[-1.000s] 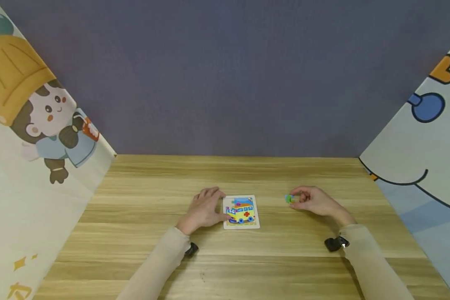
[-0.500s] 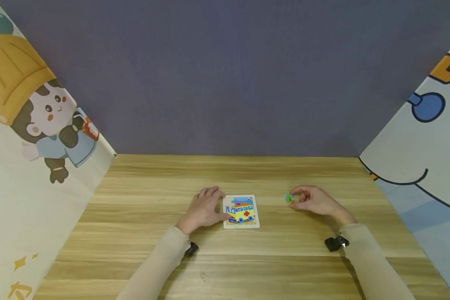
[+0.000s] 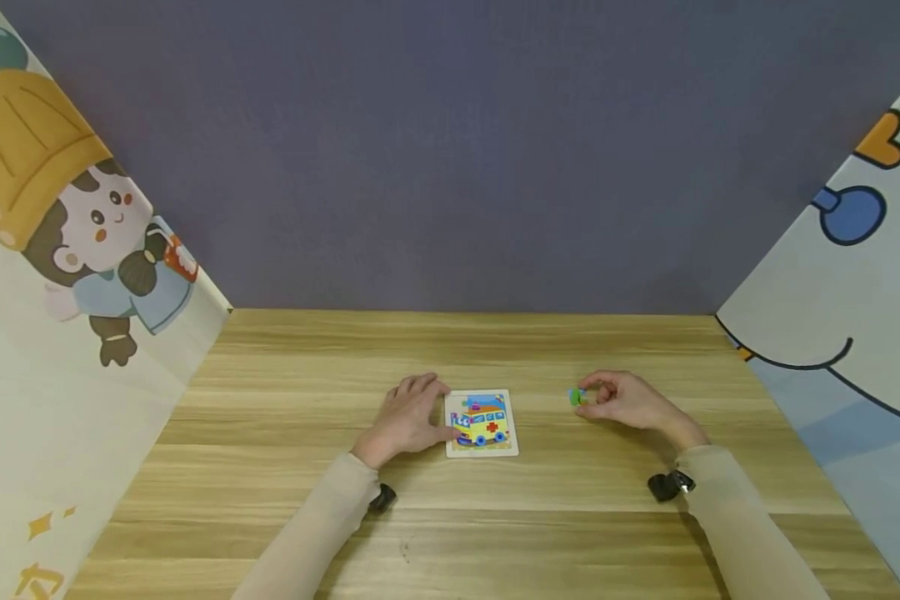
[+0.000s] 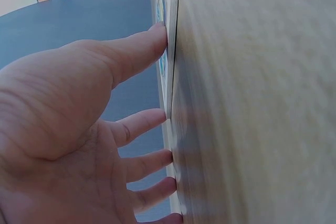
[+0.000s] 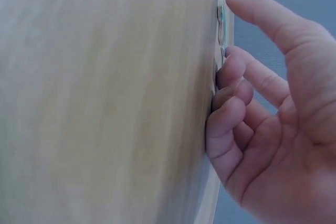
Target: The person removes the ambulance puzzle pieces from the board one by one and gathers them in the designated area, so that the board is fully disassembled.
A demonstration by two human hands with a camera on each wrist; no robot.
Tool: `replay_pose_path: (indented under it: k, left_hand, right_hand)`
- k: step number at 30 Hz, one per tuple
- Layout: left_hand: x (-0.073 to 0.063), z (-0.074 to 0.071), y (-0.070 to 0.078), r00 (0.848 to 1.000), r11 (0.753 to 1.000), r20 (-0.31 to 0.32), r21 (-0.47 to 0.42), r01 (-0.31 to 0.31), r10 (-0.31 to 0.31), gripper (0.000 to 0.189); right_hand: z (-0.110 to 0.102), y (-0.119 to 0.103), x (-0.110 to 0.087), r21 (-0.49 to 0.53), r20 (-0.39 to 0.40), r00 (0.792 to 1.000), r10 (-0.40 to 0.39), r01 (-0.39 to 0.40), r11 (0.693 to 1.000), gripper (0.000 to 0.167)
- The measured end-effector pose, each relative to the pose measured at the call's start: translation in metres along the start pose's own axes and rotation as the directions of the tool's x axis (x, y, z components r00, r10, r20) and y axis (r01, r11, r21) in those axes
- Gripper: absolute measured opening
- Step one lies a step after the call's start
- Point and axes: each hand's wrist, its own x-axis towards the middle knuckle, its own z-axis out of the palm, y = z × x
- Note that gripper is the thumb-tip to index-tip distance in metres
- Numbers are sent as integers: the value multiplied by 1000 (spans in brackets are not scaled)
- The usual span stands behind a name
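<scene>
A square jigsaw puzzle [image 3: 501,425] with a white border and a yellow ambulance picture lies flat on the table. My left hand [image 3: 408,419] is at its left side, fingers spread. In the left wrist view the thumb [image 4: 139,51] rests on the puzzle's edge, and the index fingertip touches near its corner. Right of the puzzle, a small green and blue puzzle piece [image 3: 576,397] lies on the table. My right hand [image 3: 626,402] pinches it across, thumb on one side and index finger on the other; the remaining fingers are curled against the tabletop in the right wrist view.
The wood-grain table [image 3: 450,533] ends at a dark grey back panel [image 3: 450,167]. Side walls carry cartoon prints, a child figure [image 3: 105,225] on the left. Dark wrist devices sit on both sleeves.
Both hands stay almost where they were. The piece and the right fingertips have shifted very slightly to the left; the puzzle is nearly unmoved.
</scene>
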Motion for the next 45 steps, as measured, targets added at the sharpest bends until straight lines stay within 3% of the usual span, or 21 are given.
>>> replay_pose_path:
  k: [10,20,32,45]
  left_hand:
    - [0,1,-1,1000,1000,3,0,7,-7,69]
    - [3,-2,3,1000,1000,-1,10,6,-6,70]
    - [1,-1,1,1000,1000,12,3,4,-4,70]
    - [1,0,1,1000,1000,7,4,19,-19,69]
  right_hand:
    - [4,-11,5,-34,-11,1000,-27,27,999,51]
    - [16,-48,17,-20,5,995,-101,101,995,51]
    - [50,-71,34,77,35,989,-144,141,987,40]
    - [90,-102,53,73,53,980,-191,187,980,26]
